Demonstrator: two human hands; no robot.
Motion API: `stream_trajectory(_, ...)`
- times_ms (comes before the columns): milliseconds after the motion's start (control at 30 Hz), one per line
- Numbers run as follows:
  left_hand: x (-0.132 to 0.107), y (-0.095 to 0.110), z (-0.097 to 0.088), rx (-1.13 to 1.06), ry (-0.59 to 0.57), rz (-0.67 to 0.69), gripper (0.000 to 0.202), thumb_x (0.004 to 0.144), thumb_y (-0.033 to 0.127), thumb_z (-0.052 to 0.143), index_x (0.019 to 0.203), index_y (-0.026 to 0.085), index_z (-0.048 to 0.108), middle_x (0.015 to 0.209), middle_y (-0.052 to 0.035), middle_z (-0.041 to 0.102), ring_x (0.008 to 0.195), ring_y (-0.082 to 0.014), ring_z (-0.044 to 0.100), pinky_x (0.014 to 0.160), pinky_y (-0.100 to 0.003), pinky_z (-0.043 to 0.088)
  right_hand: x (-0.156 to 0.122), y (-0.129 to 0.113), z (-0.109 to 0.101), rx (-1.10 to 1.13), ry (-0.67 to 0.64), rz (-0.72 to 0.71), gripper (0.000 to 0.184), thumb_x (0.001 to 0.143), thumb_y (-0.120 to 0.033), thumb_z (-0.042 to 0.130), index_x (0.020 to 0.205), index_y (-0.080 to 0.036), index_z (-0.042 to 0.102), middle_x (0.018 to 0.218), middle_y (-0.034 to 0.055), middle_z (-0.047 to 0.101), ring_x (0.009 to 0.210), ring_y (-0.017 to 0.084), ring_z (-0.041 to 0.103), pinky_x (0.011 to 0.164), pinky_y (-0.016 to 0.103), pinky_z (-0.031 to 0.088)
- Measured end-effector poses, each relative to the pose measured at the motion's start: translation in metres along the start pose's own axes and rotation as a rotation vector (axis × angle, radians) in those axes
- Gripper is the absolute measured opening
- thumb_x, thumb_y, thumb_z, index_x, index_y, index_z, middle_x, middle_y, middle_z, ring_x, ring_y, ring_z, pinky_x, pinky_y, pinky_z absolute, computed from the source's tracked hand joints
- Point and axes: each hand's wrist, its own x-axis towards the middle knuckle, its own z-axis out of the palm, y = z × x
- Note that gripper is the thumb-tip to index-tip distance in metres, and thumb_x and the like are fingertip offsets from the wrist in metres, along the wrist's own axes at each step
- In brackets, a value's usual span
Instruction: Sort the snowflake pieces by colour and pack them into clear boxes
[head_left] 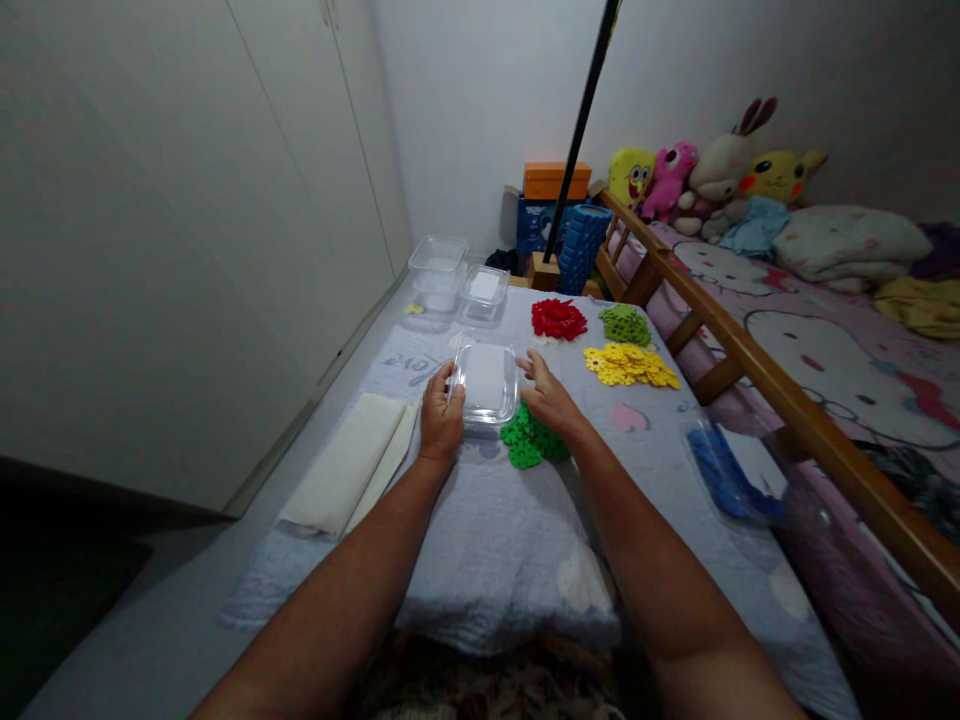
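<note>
A clear plastic container (486, 385) with a white label on its lid sits on the cloth in front of me. My left hand (442, 415) grips its left side, thumb near the front corner. At its right side is my right hand (549, 395), fingers apart and the index finger stretched towards the container's edge; whether it touches I cannot tell. Below that hand lies a pile of dark green flower-shaped pieces (527, 440), partly covered by the hand and wrist. Further right are yellow pieces (631, 366), red pieces (559, 319) and light green pieces (625, 325).
An open clear container (438, 262) and a smaller labelled one (484, 288) stand at the back. A folded cream cloth (349, 465) lies left. A clear container with blue pieces (731, 470) is at the right edge, beside a wooden bed rail (720, 345). A black pole (581, 130) rises behind.
</note>
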Motion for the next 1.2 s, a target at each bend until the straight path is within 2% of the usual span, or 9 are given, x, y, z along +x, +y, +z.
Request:
stream_trajectory(167, 0.001, -0.001, 0.001, -0.006, 0.006, 0.011, 0.045, 0.092, 0.027, 0.050, 0.135, 0.020, 0.062, 0.138, -0.0102, 0.064, 0.128, -0.0238, 0.059, 0.113, -0.041, 0.045, -0.007, 0.006, 0.000, 0.071, -0.041, -0.013, 0.092, 0.071, -0.016, 0.049, 0.159, -0.011, 0.024, 0.161, 0.0183, 0.043, 0.143, 0.028, 0.048, 0.120, 0.051, 0.036)
stream_trajectory(300, 0.001, 0.000, 0.001, -0.011, 0.009, 0.019, 0.044, 0.093, 0.027, 0.049, 0.135, 0.018, 0.061, 0.137, -0.0108, 0.064, 0.129, -0.0233, 0.058, 0.115, -0.041, 0.042, -0.007, 0.010, 0.003, 0.120, -0.054, -0.016, 0.093, 0.072, -0.016, 0.048, 0.161, -0.013, 0.021, 0.163, 0.0169, 0.039, 0.146, 0.027, 0.045, 0.122, 0.053, 0.033)
stream_trajectory(467, 0.000, 0.001, 0.000, 0.058, 0.059, 0.032, 0.040, 0.091, 0.027, 0.051, 0.128, 0.019, 0.063, 0.128, -0.0110, 0.062, 0.117, -0.0225, 0.061, 0.109, -0.041, 0.047, -0.009, 0.014, 0.005, 0.130, -0.050, -0.011, 0.094, 0.072, -0.017, 0.047, 0.162, -0.013, 0.019, 0.165, 0.0153, 0.036, 0.149, 0.026, 0.040, 0.124, 0.053, 0.029)
stream_trajectory(567, -0.001, 0.001, 0.000, 0.088, 0.098, 0.013, 0.032, 0.090, 0.028, 0.054, 0.118, 0.018, 0.065, 0.120, -0.0103, 0.059, 0.103, -0.0201, 0.062, 0.101, -0.038, 0.051, -0.010, 0.014, 0.006, 0.125, -0.037, -0.020, 0.093, 0.072, -0.016, 0.047, 0.161, -0.011, 0.021, 0.164, 0.0166, 0.037, 0.150, 0.027, 0.039, 0.125, 0.052, 0.027)
stream_trajectory(700, 0.000, -0.002, 0.000, 0.054, 0.135, -0.027, 0.019, 0.087, 0.027, 0.059, 0.103, 0.018, 0.063, 0.106, -0.0061, 0.060, 0.097, -0.0182, 0.061, 0.090, -0.033, 0.053, -0.011, 0.014, 0.006, 0.093, 0.027, -0.057, 0.088, 0.072, -0.017, 0.050, 0.158, -0.010, 0.029, 0.159, 0.0174, 0.045, 0.151, 0.027, 0.038, 0.126, 0.050, 0.024)
stream_trajectory(833, 0.002, -0.007, 0.001, 0.037, 0.169, -0.056, 0.013, 0.084, 0.026, 0.063, 0.095, 0.019, 0.061, 0.095, -0.0026, 0.062, 0.091, -0.0173, 0.059, 0.088, -0.033, 0.049, -0.015, 0.014, 0.004, 0.142, 0.104, -0.079, 0.082, 0.072, -0.017, 0.054, 0.152, -0.015, 0.038, 0.154, 0.0164, 0.053, 0.146, 0.028, 0.044, 0.123, 0.050, 0.029)
stream_trajectory(967, 0.002, -0.009, 0.001, 0.031, 0.168, -0.069, 0.011, 0.083, 0.028, 0.063, 0.089, 0.020, 0.059, 0.090, -0.0017, 0.061, 0.087, -0.0170, 0.057, 0.086, -0.033, 0.047, -0.022, 0.012, -0.003, 0.200, 0.152, -0.021, 0.072, 0.069, -0.018, 0.058, 0.141, -0.021, 0.050, 0.145, 0.0136, 0.059, 0.133, 0.028, 0.055, 0.112, 0.048, 0.043)
stream_trajectory(1067, 0.002, -0.008, 0.002, 0.021, 0.173, -0.094, 0.012, 0.083, 0.029, 0.064, 0.087, 0.020, 0.058, 0.087, -0.0003, 0.059, 0.084, -0.0162, 0.057, 0.082, -0.031, 0.046, -0.031, 0.005, -0.003, 0.243, 0.195, 0.079, 0.060, 0.069, -0.026, 0.064, 0.128, -0.021, 0.057, 0.127, 0.0115, 0.066, 0.106, 0.024, 0.064, 0.092, 0.041, 0.053)
stream_trajectory(1200, 0.001, -0.002, 0.001, 0.013, 0.159, -0.118, 0.014, 0.082, 0.030, 0.066, 0.084, 0.020, 0.056, 0.080, 0.0022, 0.057, 0.077, -0.0149, 0.055, 0.076, -0.029, 0.045, -0.039, -0.008, 0.006, 0.433, 0.185, 0.223, 0.056, 0.068, -0.041, 0.072, 0.118, -0.019, 0.056, 0.087, -0.0012, 0.063, 0.069, 0.015, 0.058, 0.064, 0.030, 0.049)
